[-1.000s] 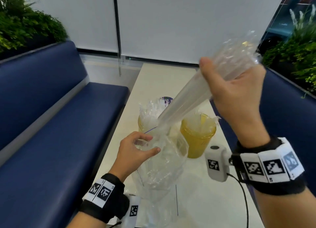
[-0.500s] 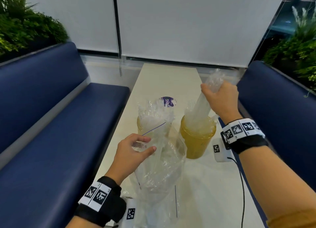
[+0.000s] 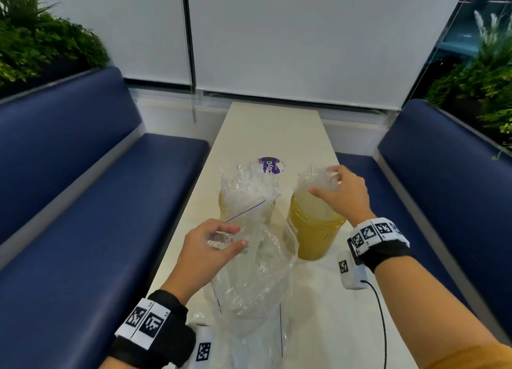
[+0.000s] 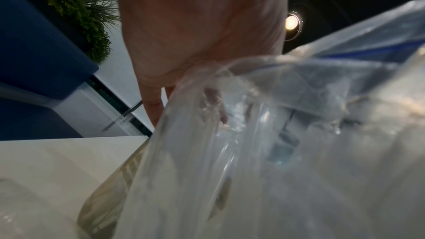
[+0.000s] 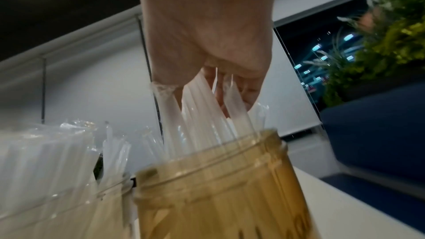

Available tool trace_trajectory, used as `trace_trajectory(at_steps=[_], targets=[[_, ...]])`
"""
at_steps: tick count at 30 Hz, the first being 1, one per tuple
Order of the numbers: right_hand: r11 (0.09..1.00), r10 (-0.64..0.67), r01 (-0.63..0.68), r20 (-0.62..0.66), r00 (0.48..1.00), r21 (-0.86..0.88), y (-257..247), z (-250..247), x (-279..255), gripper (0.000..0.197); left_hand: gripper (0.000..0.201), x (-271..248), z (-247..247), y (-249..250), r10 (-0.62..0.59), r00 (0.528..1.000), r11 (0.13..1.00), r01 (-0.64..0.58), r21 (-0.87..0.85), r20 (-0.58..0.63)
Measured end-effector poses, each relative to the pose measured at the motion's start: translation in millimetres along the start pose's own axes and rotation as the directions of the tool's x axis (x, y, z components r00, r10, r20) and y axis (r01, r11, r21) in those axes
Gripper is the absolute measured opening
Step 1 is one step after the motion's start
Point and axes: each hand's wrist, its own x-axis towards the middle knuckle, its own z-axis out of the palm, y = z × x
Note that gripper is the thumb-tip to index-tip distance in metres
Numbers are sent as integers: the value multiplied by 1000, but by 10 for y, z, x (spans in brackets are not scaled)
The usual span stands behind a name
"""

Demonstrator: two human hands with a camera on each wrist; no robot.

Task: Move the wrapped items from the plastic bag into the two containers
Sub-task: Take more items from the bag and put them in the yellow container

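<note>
A clear plastic bag (image 3: 257, 271) stands crumpled on the white table (image 3: 266, 130), near the front. My left hand (image 3: 235, 237) grips its upper rim; in the left wrist view the bag (image 4: 299, 152) fills the frame under that hand (image 4: 184, 101). Behind the bag stand two amber containers. The left container (image 3: 224, 205) is stuffed with clear-wrapped items (image 3: 246, 185). My right hand (image 3: 324, 183) holds the tops of a bunch of wrapped items (image 3: 313, 177) standing in the right container (image 3: 313, 238). In the right wrist view my fingers (image 5: 248, 94) curl among the white wrapped sticks (image 5: 202, 119) above that jar (image 5: 218, 197).
A round purple lid (image 3: 271, 166) lies flat behind the left container. Blue benches (image 3: 83, 202) (image 3: 443, 188) flank the narrow table, with plants behind them. White blinds close off the far end. A black cable (image 3: 382, 327) trails over the table from my right wrist.
My right hand has come down from high above the bag and lowered its bunch of wrapped items into the right container. The left hand has stayed on the bag's rim.
</note>
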Motion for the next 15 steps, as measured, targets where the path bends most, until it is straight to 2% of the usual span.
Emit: trace_trajectory(at_steps=[2, 4, 5, 7, 9, 10, 11, 13, 15], targets=[[995, -103, 101, -94, 990, -28, -31, -61, 26, 74, 22, -7, 3, 14, 6, 1000, 1000, -6, 11, 10], [972, -230, 222, -115, 966, -78, -50, -96, 74, 70, 21, -12, 3, 35, 3, 1000, 1000, -3, 21, 23], [957, -280, 271, -86, 956, -103, -56, -91, 100, 63, 20, -12, -1, 39, 1, 1000, 1000, -2, 24, 31], [935, -304, 312, 71, 950, -168, -62, -56, 108, 47, 15, -4, -6, 46, -4, 999, 1000, 3, 21, 42], [907, -220, 297, 266, 938, -297, -33, 5, 85, 44, 14, -1, -18, 70, -17, 998, 1000, 18, -16, 68], [883, -192, 301, 308, 932, -361, -20, 16, 69, 45, 21, 1, -21, 87, -21, 996, 999, 25, -47, 89], [861, -185, 303, 302, 935, -409, -31, 10, 48, 47, 28, -5, -26, 109, -26, 994, 996, 35, -77, 109], [837, -251, 316, 200, 947, -447, -175, -67, -25, 48, 37, -15, -26, 161, -32, 990, 992, 48, -114, 137], [845, -395, 405, 103, 913, -349, -476, -170, -210, 41, 39, -21, -17, 171, -29, 989, 991, 47, -129, 143]])
